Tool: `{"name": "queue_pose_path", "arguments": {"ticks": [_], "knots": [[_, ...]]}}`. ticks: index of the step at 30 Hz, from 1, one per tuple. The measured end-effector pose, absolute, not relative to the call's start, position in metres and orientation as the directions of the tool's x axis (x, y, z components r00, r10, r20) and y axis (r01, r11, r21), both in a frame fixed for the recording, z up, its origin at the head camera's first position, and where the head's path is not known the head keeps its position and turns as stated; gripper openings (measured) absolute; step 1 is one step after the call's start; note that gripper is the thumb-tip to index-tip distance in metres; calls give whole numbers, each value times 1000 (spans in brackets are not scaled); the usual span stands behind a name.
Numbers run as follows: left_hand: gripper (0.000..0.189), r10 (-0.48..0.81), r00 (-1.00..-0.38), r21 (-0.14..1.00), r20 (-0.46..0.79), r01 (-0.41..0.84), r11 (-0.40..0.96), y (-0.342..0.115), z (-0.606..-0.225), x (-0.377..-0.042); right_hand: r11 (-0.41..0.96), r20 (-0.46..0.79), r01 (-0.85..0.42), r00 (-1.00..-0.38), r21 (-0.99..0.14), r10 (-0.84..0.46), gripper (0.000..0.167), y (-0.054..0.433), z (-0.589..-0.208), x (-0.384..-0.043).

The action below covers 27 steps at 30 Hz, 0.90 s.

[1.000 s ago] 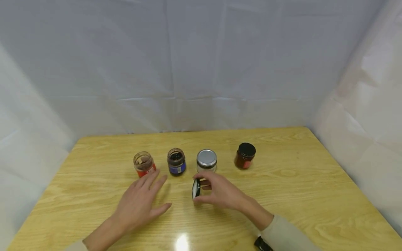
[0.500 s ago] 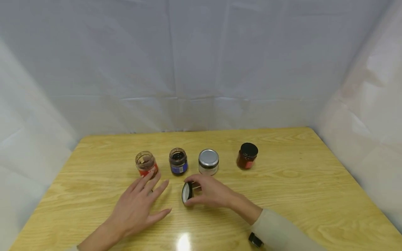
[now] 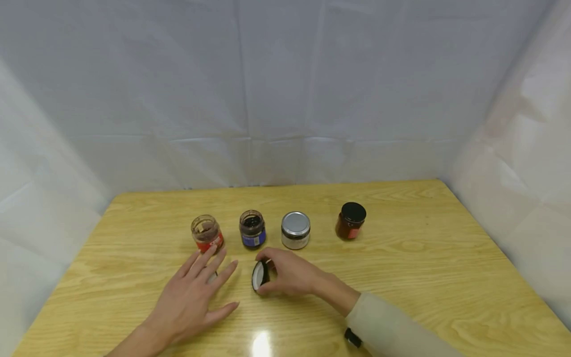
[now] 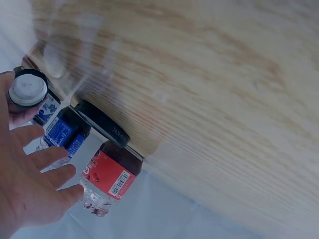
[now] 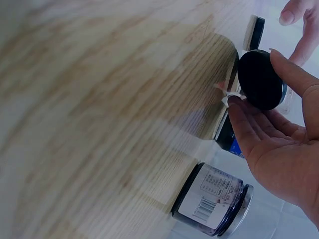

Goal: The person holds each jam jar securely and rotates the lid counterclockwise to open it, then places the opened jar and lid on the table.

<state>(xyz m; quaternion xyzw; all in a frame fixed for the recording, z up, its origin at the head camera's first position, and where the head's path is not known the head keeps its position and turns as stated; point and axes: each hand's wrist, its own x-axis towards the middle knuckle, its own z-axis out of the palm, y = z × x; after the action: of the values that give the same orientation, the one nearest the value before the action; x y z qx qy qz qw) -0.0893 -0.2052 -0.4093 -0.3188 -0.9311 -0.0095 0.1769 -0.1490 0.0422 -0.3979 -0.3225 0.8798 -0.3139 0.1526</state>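
My right hand (image 3: 290,272) pinches a black lid (image 3: 259,276) on edge close over the table, its white inside facing left. Fingers spread, my left hand (image 3: 189,297) is over a second black lid (image 4: 102,122), which in the head view is mostly hidden under those fingers. Just beyond the left fingertips stands an uncovered glass jar with a red label (image 3: 207,235), residue on its walls. To its right is another uncovered jar, dark inside, with a blue label (image 3: 253,233). A jar with a silver lid (image 3: 296,229) stands beyond the right hand.
Farther right on the wooden table (image 3: 424,258) stands a dark red jar with a black lid (image 3: 351,220). A small black object (image 3: 353,338) shows beside the right sleeve. White sheeting (image 3: 285,99) hangs behind the table and along both sides.
My right hand has moved left with the pinched lid, and more of the lid's white inside shows. My left hand has shifted slightly toward me, and the second lid now shows between its fingers.
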Motion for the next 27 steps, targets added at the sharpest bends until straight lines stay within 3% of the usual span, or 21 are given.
{"name": "queue_pose_path", "arguments": {"ticks": [14, 27], "knots": [[71, 594, -709, -97, 380, 608, 788, -210, -413, -88, 672, -63, -569, -740, -474, -670, 62, 36, -403, -152], [71, 589, -701, -91, 403, 610, 788, -210, -413, -87, 696, -106, -545, -747, -468, -656, 53, 20, -400, -151]]}}
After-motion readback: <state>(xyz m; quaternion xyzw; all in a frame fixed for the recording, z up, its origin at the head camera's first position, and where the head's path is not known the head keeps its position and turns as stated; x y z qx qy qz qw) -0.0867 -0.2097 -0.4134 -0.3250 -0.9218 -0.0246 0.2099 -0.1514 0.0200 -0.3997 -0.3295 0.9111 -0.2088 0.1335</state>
